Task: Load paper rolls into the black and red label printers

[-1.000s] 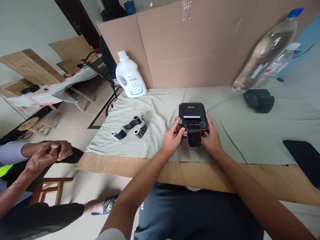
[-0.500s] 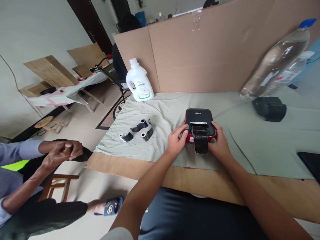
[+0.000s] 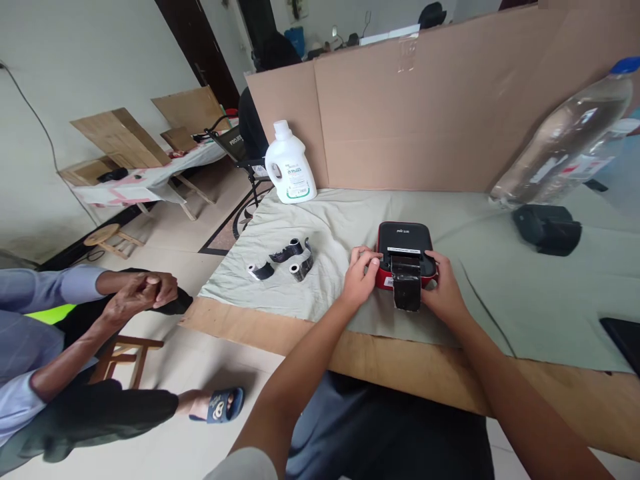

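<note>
A small black and red label printer rests on the cloth in front of me, with a shiny black strip hanging out over its front. My left hand grips the printer's left front corner, fingertips on the top and thumb against the edge. On the opposite side, my right hand holds the right front corner between thumb and fingers. Left of the printer lie a black-wound roll, another roll with a loose dark tail and a third partly unrolled one.
A white detergent bottle stands at the back left, by a cardboard partition. Large clear bottles and a black device are at the right. Another person's clasped hands are left of the table, beside its wooden edge.
My view has shifted slightly, so the scene sits further right and a little lower. Both hands stay on the printer's sides, and the black strip looks the same.
</note>
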The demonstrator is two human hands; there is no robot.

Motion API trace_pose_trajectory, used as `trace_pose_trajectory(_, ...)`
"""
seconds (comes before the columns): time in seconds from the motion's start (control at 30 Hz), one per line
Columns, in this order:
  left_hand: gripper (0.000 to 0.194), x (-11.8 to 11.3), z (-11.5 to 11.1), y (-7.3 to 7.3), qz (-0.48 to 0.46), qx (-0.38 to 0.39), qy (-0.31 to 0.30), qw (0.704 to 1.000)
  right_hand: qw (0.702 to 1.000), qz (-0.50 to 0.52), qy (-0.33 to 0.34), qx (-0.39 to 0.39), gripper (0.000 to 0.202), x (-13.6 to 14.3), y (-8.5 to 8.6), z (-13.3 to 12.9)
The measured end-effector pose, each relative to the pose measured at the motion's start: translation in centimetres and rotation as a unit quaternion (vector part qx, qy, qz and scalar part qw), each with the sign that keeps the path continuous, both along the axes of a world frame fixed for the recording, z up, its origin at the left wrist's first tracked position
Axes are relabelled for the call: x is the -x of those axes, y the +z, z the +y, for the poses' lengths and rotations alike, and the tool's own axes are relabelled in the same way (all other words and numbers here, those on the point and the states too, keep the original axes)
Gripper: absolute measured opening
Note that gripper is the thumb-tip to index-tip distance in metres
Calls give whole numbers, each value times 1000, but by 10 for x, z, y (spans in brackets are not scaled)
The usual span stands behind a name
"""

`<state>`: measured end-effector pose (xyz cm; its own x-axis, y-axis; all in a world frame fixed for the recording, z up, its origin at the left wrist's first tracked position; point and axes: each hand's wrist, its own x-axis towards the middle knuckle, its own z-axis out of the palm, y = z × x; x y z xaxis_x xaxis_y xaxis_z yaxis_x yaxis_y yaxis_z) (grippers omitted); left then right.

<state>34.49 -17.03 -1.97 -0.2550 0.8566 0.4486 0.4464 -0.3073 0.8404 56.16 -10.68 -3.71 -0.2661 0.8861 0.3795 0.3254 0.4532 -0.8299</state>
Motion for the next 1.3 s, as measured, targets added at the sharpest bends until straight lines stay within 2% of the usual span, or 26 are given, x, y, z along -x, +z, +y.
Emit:
trace_pose_trajectory(0.13, 46, -1, 7, -3, 12, -19, -9, 1000, 1000, 5, 1, 9, 85, 0, 2, 0)
trace_pose_trajectory(0.27, 41, 0, 13, -2, 34, 6, -11, 999, 1000, 11, 7, 7, 86, 1, 4, 0)
trace_pose_trajectory(0.4, 36, -3, 10, -2, 36, -8, 1, 999, 1000, 8, 3, 9, 90, 4, 5, -1)
trace_pose_trajectory(0.57, 30, -6, 0, -2, 66, -6, 13, 998, 998, 45, 15, -48, 59, 1, 11, -5)
trace_pose_trajectory(0.73, 30, -5, -4, 0, 60, -22, -4, 998, 998, 42, 28, -35, 64, 2, 26, 6)
trace_pose_trajectory(0.93, 29, -5, -3, 0, 43, -50, -19, 998, 999, 20, -43, 6, 71, 20, 64, 53)
trace_pose_trajectory(1.0, 29, -4, -4, 1, 35, -47, -26, 998, 994, 14, -102, -22, 62, 23, 75, 60)
trace_pose_trajectory(1.07, 29, -3, -4, 1, 30, -44, -32, 998, 987, 8, -151, -60, 44, 23, 82, 62)
trace_pose_trajectory(1.1, 29, -3, -4, 2, 27, -43, -33, 998, 987, -9, -142, -71, 37, 23, 85, 63)
trace_pose_trajectory(1.13, 29, -4, -4, 3, 26, -42, -33, 998, 991, -40, -105, -72, 32, 23, 88, 65)
trace_pose_trajectory(1.2, 28, -4, -5, 4, 23, -41, -32, 998, 989, -134, 11, -56, 27, 26, 92, 75)
trace_pose_trajectory(1.3, 30, -5, -7, 8, 27, -31, -31, 999, 951, -278, 134, -25, 21, 39, 94, 101)
